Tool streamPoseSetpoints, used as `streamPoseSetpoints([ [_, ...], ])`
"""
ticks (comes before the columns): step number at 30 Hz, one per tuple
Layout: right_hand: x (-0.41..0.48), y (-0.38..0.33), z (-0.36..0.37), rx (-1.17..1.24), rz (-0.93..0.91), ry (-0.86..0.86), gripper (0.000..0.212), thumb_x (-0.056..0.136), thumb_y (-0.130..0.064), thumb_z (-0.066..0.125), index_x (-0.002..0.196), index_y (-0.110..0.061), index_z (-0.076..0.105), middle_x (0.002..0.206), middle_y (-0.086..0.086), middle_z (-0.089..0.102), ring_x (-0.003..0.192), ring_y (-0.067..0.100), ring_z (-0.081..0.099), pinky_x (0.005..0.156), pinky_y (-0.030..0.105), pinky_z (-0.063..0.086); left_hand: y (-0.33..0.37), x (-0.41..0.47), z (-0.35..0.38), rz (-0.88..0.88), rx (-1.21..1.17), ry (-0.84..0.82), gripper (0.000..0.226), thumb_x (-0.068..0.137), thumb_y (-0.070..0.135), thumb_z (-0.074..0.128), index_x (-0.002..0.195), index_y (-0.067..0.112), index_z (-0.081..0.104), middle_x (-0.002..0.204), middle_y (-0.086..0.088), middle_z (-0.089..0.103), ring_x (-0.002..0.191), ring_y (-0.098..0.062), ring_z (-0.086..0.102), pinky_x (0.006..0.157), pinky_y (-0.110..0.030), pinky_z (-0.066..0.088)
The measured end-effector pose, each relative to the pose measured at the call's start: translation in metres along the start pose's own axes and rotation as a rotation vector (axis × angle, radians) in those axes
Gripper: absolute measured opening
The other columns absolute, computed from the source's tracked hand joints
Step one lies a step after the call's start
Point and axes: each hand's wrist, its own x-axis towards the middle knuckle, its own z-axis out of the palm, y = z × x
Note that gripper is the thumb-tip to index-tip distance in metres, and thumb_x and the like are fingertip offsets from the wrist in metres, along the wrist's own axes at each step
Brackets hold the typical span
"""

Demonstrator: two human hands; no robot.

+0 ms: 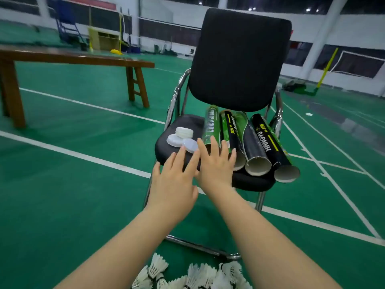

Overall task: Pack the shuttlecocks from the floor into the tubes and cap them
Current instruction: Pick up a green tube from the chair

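While both hands stretch out over the seat of a black chair (239, 59) with a chrome frame, neither grasps anything: the left hand (173, 180) and the right hand (216, 167) are flat, fingers straight and spread. The shuttlecock tubes (254, 147) lie side by side on the right part of the seat, their long axes running from the backrest toward the front edge, their open cardboard mouths facing the person and jutting slightly past the seat's edge. The green tube (211, 126) lies furthest left, its near end hidden behind the right hand's fingers; whether they touch it cannot be told. The black HANGYU tube (273, 149) lies furthest right. White caps (184, 132) sit on the left part of the seat, some stacked and two lying flat, just beyond the left hand's fingertips. White feathered shuttlecocks (187, 276) lie heaped on the green court floor (83, 163) below the forearms. A brown wooden bench (73, 57) stands well off to the left.
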Motion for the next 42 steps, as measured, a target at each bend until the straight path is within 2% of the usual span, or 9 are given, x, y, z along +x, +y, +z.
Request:
streamPoseSetpoints([
  [2, 0.01, 0.001, 0.006, -0.083, 0.005, -0.013, 0.079, 0.085, -0.046, 0.056, 0.147, -0.032, 0.01, 0.156, 0.009, 0.006, 0.142, 0.04, 0.004, 0.112, 0.057, 0.002, -0.002, 0.006, 0.004, -0.047, -0.017, -0.079, 0.078, 0.093, 0.038, 0.044, 0.147, 0.031, -0.011, 0.157, -0.003, -0.011, 0.144, -0.02, 0.001, 0.114, -0.046, 0.009],
  [6, 0.023, 0.008, 0.023, -0.188, -0.017, -0.07, 0.077, 0.082, -0.048, 0.061, 0.143, -0.032, 0.017, 0.156, 0.008, 0.003, 0.139, 0.043, 0.011, 0.112, 0.055, 0.004, -0.011, 0.018, 0.018, -0.05, -0.011, -0.06, 0.079, 0.092, 0.037, 0.045, 0.147, 0.033, -0.012, 0.156, -0.004, -0.012, 0.144, -0.022, 0.0, 0.114, -0.045, 0.009],
  [12, 0.027, 0.006, 0.033, -0.194, -0.018, -0.007, 0.068, 0.075, -0.033, 0.072, 0.132, -0.027, 0.036, 0.152, 0.008, 0.018, 0.13, 0.041, 0.027, 0.107, 0.048, 0.021, -0.014, 0.024, 0.032, -0.047, -0.037, -0.064, 0.082, 0.091, 0.036, 0.047, 0.147, 0.034, -0.013, 0.156, -0.007, -0.014, 0.144, -0.025, 0.002, 0.114, -0.047, 0.014],
  [15, 0.023, 0.003, 0.036, -0.241, 0.007, 0.12, 0.06, 0.054, -0.03, 0.084, 0.108, -0.027, 0.056, 0.13, 0.006, 0.05, 0.1, 0.035, 0.053, 0.084, 0.041, 0.042, -0.014, 0.023, 0.033, -0.045, -0.066, -0.059, 0.082, 0.091, 0.036, 0.047, 0.147, 0.033, -0.012, 0.156, -0.008, -0.014, 0.144, -0.025, 0.003, 0.114, -0.047, 0.016],
  [18, 0.018, 0.005, 0.031, -0.24, -0.025, 0.251, 0.059, 0.037, -0.021, 0.087, 0.091, -0.026, 0.064, 0.104, 0.005, 0.063, 0.073, 0.029, 0.055, 0.063, 0.032, 0.044, -0.013, 0.021, 0.026, -0.034, -0.1, -0.044, 0.081, 0.09, 0.034, 0.049, 0.148, 0.032, -0.007, 0.156, -0.009, -0.011, 0.143, -0.026, 0.006, 0.113, -0.046, 0.018],
  [25, -0.011, 0.01, -0.004, -0.137, -0.002, 0.44, 0.057, 0.046, -0.01, 0.076, 0.093, -0.029, 0.051, 0.115, 0.003, 0.046, 0.088, 0.03, 0.046, 0.065, 0.037, 0.042, -0.012, 0.018, 0.006, 0.0, -0.235, 0.017, 0.086, 0.085, 0.03, 0.058, 0.149, 0.029, 0.0, 0.156, -0.012, -0.003, 0.138, -0.029, 0.017, 0.103, -0.041, 0.03],
  [30, -0.057, 0.016, -0.046, -0.085, -0.02, 0.507, 0.064, 0.045, -0.008, 0.079, 0.096, -0.027, 0.047, 0.114, 0.009, 0.055, 0.092, 0.027, 0.036, 0.065, 0.039, 0.045, 0.004, 0.009, -0.021, 0.074, -0.305, 0.047, 0.094, 0.084, 0.031, 0.063, 0.148, 0.032, -0.006, 0.156, -0.011, -0.005, 0.139, -0.029, 0.017, 0.102, -0.041, 0.032],
  [35, -0.101, 0.013, -0.104, -0.046, 0.035, 0.569, 0.051, 0.055, -0.014, 0.073, 0.096, -0.029, 0.047, 0.12, 0.005, 0.043, 0.095, 0.025, 0.034, 0.071, 0.041, 0.044, 0.031, -0.012, -0.045, 0.171, -0.338, 0.066, 0.099, 0.08, 0.031, 0.069, 0.148, 0.032, -0.003, 0.157, -0.012, -0.005, 0.141, -0.031, 0.014, 0.102, -0.043, 0.033],
  [42, -0.173, -0.015, -0.183, 0.202, 0.125, 0.557, 0.041, 0.067, -0.025, 0.069, 0.103, -0.03, 0.049, 0.12, 0.008, 0.047, 0.103, 0.032, 0.043, 0.085, 0.033, 0.033, 0.062, -0.044, -0.08, 0.467, -0.526, 0.335, 0.079, 0.076, 0.023, 0.057, 0.144, 0.026, 0.016, 0.148, -0.022, 0.03, 0.133, -0.039, 0.033, 0.103, -0.052, 0.032],
])
